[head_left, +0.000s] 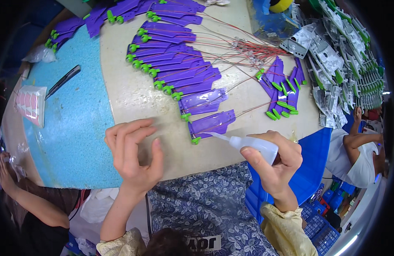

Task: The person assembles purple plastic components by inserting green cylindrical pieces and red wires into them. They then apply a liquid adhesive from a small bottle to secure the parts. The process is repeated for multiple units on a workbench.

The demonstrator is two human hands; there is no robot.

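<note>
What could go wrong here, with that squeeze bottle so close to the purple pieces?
The right hand aims the squeeze bottle nozzle at the nearest purple piece; a hard squeeze might spill liquid onto the table. The thin red wires cross the row, so a snag could drag pieces. The left hand rests flat nearby and might get dripped on.

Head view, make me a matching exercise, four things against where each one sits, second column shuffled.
1. squeeze bottle
2. left hand
3. loose purple pieces
4. grey parts pile

A. far right of the table
B. flat on the beige tabletop, holding nothing
C. held in the right hand, nozzle at the nearest purple plate
D. small heap right of the plate row

Pairs: 1-C, 2-B, 3-D, 4-A
</note>
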